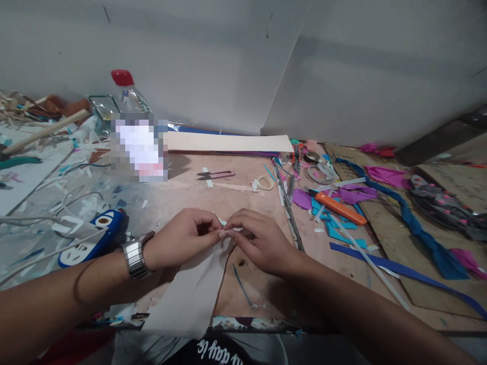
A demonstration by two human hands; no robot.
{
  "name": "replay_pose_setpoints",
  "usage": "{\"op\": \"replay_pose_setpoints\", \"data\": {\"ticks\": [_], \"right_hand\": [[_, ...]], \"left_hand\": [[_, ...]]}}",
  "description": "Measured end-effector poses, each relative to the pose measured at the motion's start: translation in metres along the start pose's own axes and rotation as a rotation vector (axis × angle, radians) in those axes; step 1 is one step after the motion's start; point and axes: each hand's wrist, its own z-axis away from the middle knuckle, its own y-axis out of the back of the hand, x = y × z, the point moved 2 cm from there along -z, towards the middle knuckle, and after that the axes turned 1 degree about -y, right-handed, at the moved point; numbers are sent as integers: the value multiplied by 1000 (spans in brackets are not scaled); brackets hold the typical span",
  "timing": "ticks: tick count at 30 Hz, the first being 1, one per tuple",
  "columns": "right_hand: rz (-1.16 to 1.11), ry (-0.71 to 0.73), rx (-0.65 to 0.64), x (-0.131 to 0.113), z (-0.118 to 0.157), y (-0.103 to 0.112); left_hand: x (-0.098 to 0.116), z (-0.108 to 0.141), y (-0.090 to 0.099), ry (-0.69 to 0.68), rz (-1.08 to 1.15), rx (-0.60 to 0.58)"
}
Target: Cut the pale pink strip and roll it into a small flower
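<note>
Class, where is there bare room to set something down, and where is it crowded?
Bare patches: between the pink snips and left hand; between the tape roll and right hand. Crowded: around the orange cutter and the blue socket.

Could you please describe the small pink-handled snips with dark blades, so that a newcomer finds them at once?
Start at the grey wall and the long, flat cream strip before it. Just nearer the viewer, left of the round cream tape roll, lie the pink-handled snips. Unlike the ring-shaped roll, they have two dark, pointed blades.
</note>
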Motion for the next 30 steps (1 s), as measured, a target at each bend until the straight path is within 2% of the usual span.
{"op": "replay_pose_setpoints", "data": {"ticks": [12,18,30], "right_hand": [[-14,-29,-9,-1,0,0],[-80,-92,-43,0,1,-1],[-34,-46,-40,2,1,-2]], "left_hand": [[4,1,2,-15,-165,14],[8,2,1,-43,-231,19],[-4,-4,1,106,74,-42]]}}
